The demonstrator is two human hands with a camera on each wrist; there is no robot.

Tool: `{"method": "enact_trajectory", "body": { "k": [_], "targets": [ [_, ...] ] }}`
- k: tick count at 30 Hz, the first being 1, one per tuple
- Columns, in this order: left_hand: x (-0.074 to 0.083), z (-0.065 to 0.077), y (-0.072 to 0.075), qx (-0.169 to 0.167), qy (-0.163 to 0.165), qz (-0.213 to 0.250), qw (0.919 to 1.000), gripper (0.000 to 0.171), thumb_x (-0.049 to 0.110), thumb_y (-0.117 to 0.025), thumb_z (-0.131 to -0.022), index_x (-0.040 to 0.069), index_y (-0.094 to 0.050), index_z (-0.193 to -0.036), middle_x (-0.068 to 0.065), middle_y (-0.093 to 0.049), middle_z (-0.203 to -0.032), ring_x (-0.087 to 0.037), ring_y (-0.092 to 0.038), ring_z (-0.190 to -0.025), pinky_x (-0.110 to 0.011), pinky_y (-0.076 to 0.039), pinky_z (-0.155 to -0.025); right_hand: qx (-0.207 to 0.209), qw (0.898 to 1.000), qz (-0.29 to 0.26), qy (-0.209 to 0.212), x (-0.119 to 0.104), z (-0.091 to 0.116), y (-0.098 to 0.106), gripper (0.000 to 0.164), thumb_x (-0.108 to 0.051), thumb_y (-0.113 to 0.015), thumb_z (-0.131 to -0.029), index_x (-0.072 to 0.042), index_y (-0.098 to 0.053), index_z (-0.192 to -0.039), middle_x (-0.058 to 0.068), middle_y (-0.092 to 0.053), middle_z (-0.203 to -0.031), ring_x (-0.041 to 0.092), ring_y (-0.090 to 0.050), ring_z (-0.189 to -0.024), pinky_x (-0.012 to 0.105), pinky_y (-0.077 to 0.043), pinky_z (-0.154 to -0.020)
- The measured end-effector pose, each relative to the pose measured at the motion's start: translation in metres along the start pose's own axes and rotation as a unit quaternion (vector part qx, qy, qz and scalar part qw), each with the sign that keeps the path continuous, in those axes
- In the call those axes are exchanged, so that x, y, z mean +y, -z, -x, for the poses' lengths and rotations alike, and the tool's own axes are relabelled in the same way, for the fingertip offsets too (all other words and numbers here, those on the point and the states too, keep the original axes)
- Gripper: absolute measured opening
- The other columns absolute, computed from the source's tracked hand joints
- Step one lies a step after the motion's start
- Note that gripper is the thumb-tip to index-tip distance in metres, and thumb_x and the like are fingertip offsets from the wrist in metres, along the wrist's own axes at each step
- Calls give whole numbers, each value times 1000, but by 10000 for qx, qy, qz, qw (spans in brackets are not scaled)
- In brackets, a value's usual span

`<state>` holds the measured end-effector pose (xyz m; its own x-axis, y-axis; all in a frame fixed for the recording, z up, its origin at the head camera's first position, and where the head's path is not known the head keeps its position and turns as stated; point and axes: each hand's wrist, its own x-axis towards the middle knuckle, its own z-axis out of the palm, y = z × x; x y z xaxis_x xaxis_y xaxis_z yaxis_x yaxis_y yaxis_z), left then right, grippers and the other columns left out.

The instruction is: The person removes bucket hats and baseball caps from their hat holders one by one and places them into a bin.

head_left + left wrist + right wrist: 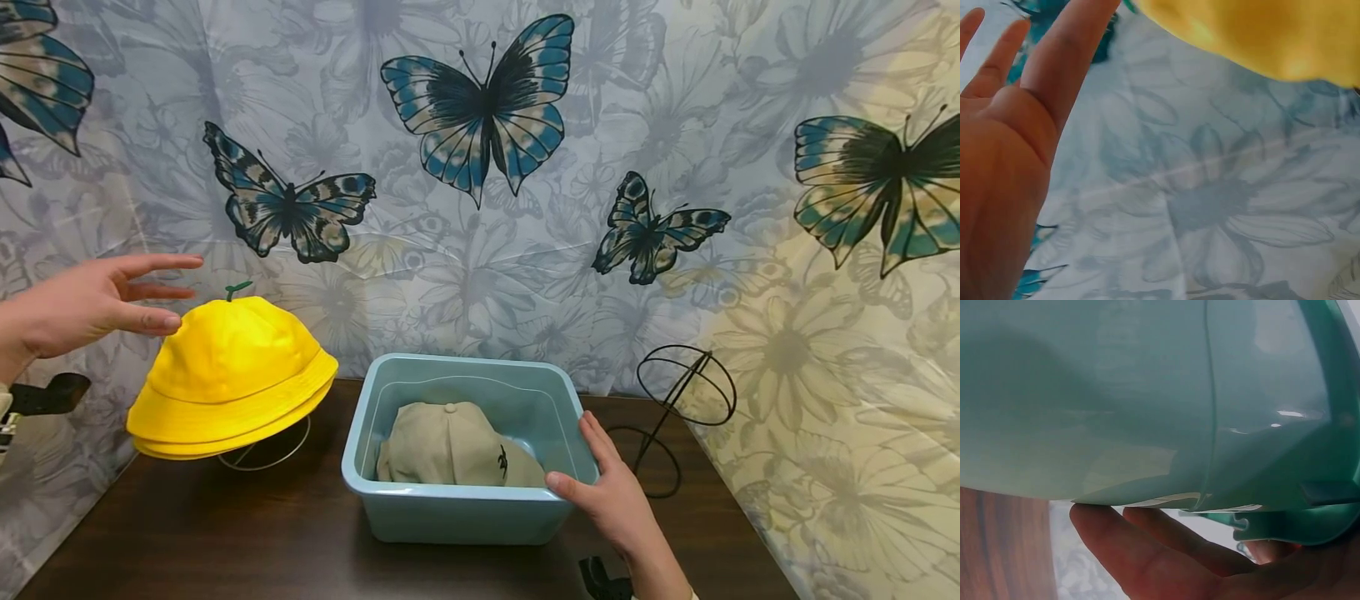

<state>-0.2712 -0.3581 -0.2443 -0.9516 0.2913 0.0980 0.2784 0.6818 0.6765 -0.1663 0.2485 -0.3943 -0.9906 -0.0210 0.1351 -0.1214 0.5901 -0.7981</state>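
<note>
A yellow bucket hat [236, 358] with a green sprout on top sits on a pale wire stand [270, 460] at the left; its brim edge looks doubled, as if hats are stacked. Just left of its crown is my left hand [97, 304], fingers extended and holding nothing. In the left wrist view the yellow fabric [1260, 37] appears beyond the fingers. A light blue plastic bin [457, 517] stands mid-table with a beige baseball cap [442, 442] inside. My right hand [618, 496] grips the bin's front right corner, thumb at the rim, fingers along the outer side [1147, 487].
To the right of the bin stands a bare black wire hat stand [667, 408]. The dark wooden table [247, 542] meets a butterfly-printed cloth backdrop [480, 275] behind. A strapped wrist device [48, 396] shows below the left hand.
</note>
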Motion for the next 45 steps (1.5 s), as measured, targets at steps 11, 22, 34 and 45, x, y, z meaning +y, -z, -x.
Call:
{"method": "enact_trajectory", "body": {
  "k": [11,22,34,45],
  "targets": [
    [-10,-30,5,-540,423,324,9971,82,13,-66,-98,5,-13,-160,-31,-22,-156,-55,-36,-131,-50,-54,-84,-26,10000,-77,-41,-3,0,1,96,-40,-78,-85,-13,-23,-160,0,-11,-165,39,-14,-147,69,-24,-105],
    [-5,-47,2,-1103,550,326,9918,84,19,-69,-96,4,-16,-159,-34,-20,-154,-56,-33,-133,-54,-52,-87,-33,10000,-64,13,-2,0,1,95,-39,-77,-86,-13,-22,-160,-1,-11,-165,38,-15,-147,68,-25,-104],
    [-8,-55,-6,-1200,716,196,9900,84,18,-70,-94,3,-18,-158,-38,-23,-151,-55,-42,-127,-53,-53,-87,-64,9999,-59,-56,-3,1,0,95,-38,-77,-86,-13,-23,-160,0,-11,-165,39,-15,-147,70,-24,-104],
    [-11,-57,-11,-1078,820,-32,9908,80,15,-70,-94,0,-23,-156,-40,-25,-147,-56,-44,-123,-52,-54,-84,-56,9999,-59,-58,-4,3,0,94,-38,-77,-87,-13,-23,-160,-1,-11,-165,39,-14,-147,71,-24,-103]
  ]
}}
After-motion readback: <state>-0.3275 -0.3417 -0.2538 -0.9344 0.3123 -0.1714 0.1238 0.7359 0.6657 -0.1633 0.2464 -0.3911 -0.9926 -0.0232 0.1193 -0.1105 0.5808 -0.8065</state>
